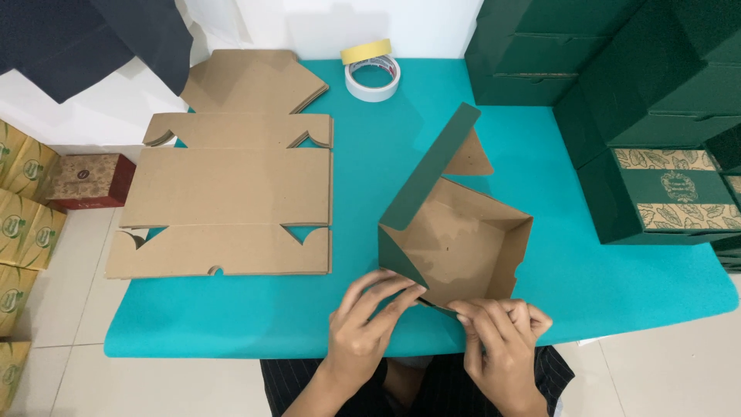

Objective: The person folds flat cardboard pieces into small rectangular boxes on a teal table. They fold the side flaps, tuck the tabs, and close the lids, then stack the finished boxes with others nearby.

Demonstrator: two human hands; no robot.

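From the head camera, the half-folded green carton (455, 235) sits right of centre on the teal table (231, 324), brown inside up. The left hand (367, 320) and right hand (502, 332), at six o'clock, pinch its near wall, fingers closed on the edge. Flat carton blanks (228, 189) lie at nine o'clock, tape rolls (372, 71) at twelve.

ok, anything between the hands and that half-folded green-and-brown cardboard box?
Nothing visible. The left hand and right hand already pinch the near edge of the half-folded green-and-brown cardboard box on the teal table. The stack of flat brown cardboard blanks and the tape rolls lie well off to the side.
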